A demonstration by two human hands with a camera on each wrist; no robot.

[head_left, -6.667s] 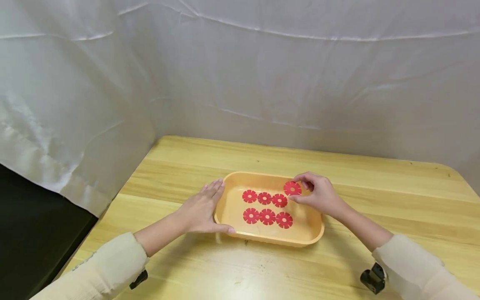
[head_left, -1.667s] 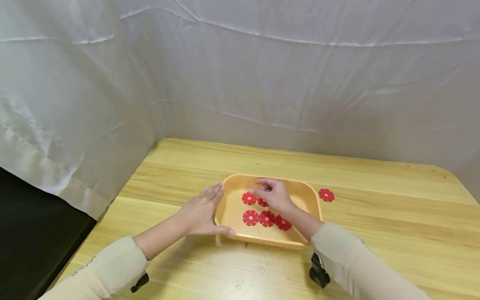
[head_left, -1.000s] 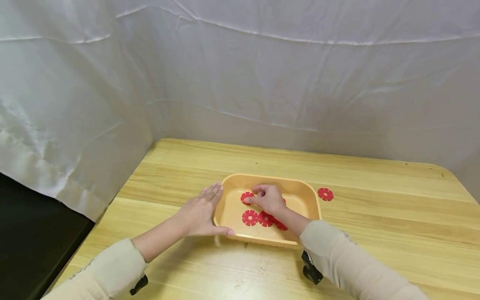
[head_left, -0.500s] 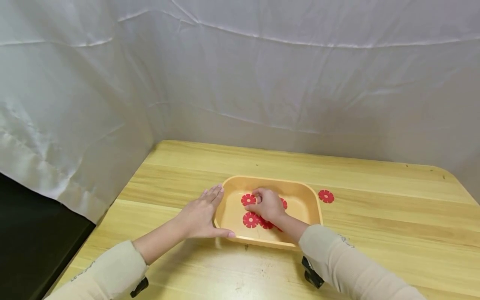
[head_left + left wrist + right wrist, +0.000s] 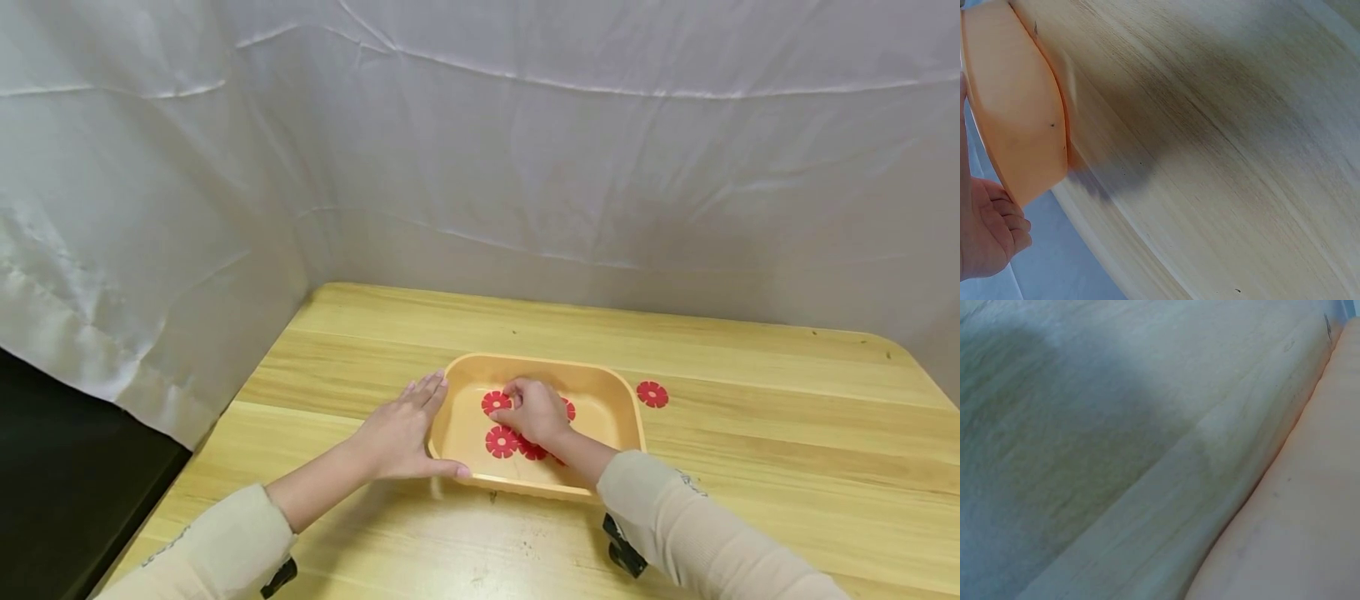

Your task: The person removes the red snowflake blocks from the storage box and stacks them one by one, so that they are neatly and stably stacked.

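Observation:
An orange tray [image 5: 628,398] sits on a wooden table [image 5: 750,450] and holds several red flower-shaped discs; two show at its left end [image 5: 496,402] [image 5: 501,442]. My right hand [image 5: 527,410] reaches into the tray with fingers curled, pinching a disc in the back row that it mostly hides. My left hand [image 5: 401,429] rests flat against the tray's left wall, thumb along the front rim. One more red disc [image 5: 652,393] lies on the table just right of the tray. The left wrist view shows the tray's outer wall [image 5: 1016,112] and my palm [image 5: 988,231].
White cloth [image 5: 525,167] hangs close behind and to the left of the table. The table's left edge drops to a dark floor [image 5: 67,467]. The right wrist view shows only blurred table wood [image 5: 1085,425] and the tray's side [image 5: 1297,525].
The disc my right hand held 6.7 s ago now lies on the table right of the tray. That hand has gone back in and curled onto the back row. The left hand stays put.

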